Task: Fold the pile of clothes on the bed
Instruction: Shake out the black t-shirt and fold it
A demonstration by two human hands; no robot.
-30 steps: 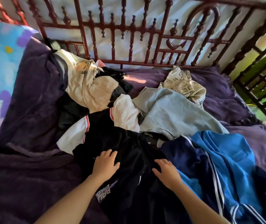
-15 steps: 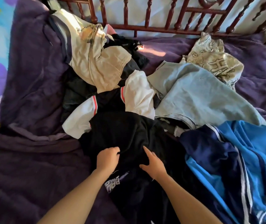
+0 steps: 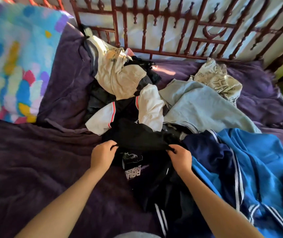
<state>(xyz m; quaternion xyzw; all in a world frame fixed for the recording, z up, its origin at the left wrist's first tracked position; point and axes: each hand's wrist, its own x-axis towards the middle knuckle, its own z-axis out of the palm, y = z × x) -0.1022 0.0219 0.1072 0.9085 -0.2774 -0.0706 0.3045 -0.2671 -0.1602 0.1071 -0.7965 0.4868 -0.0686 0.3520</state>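
At the upper left of the frame a bright multicoloured pillow [image 3: 12, 62] lies beside a purple blanket [image 3: 25, 169] that covers the bed down to the lower left. Right of it, in the middle of the frame, the pile of clothes [image 3: 103, 102] lies unfolded, with a cream garment [image 3: 120, 79] at the top and a black shirt with white sleeves [image 3: 101, 121] below it. Just under that, the left hand [image 3: 102, 156] pinches the near edge of a black garment [image 3: 137, 138], fingers curled onto the cloth. The right hand [image 3: 180, 158] pinches the same edge further right, and the fabric stretches between them over a black printed shirt [image 3: 134, 170]. Toward the right lie a grey sweatshirt [image 3: 202, 107], a patterned beige top [image 3: 223, 81] and, lower right, a blue jacket [image 3: 250, 160]. A red-brown spindle rail [image 3: 171, 28] runs along the top.
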